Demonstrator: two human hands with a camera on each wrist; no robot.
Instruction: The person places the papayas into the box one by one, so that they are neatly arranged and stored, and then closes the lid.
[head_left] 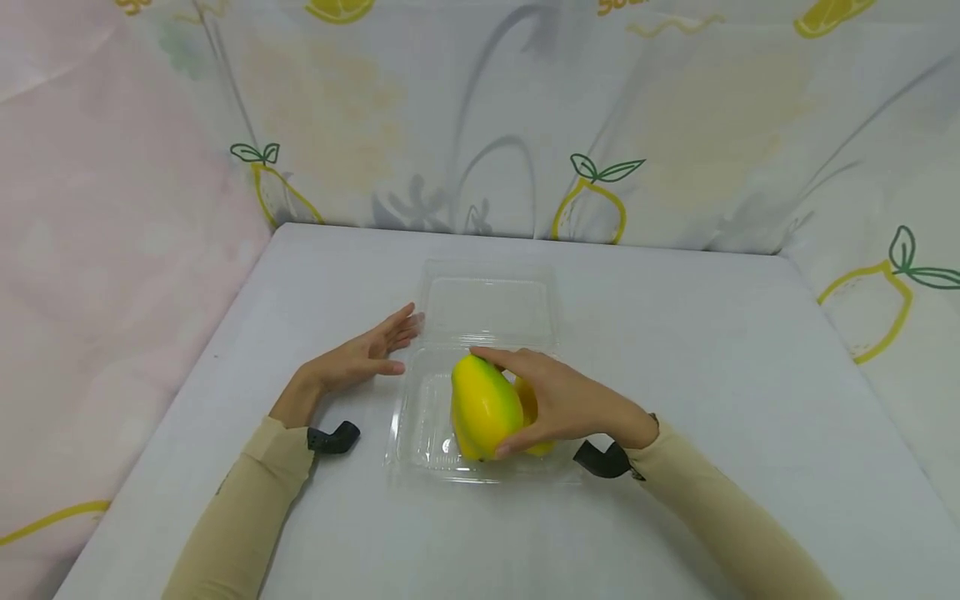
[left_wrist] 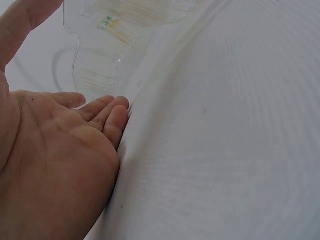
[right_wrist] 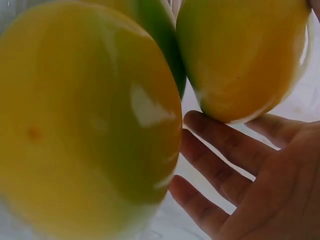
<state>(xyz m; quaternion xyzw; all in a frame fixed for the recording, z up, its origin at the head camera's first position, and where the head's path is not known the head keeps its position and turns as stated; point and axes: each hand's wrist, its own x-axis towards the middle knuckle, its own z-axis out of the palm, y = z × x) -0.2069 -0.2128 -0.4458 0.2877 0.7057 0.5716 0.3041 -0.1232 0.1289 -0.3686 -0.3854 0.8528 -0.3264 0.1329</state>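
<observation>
While your right grip (head_left: 570,400) curls round the yellow-green fruit (head_left: 482,408), press evenly.
From nine o'clock, your loose, empty left grip (head_left: 365,354) can brace the clear container (head_left: 430,417).

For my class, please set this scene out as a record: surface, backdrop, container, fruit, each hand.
Surface: white table
Backdrop: pale, lemon-printed sheet
Container: clear plastic rectangular box, lid folded open
Main fruit: glossy yellow-green rounded fruit
Other fruit: second yellow rounded fruit with some green, partly hidden beside it; total unclear
Right hand: holds the main fruit between thumb and fingers
Left hand: fingers extended near the box's left edge; contact unclear
</observation>
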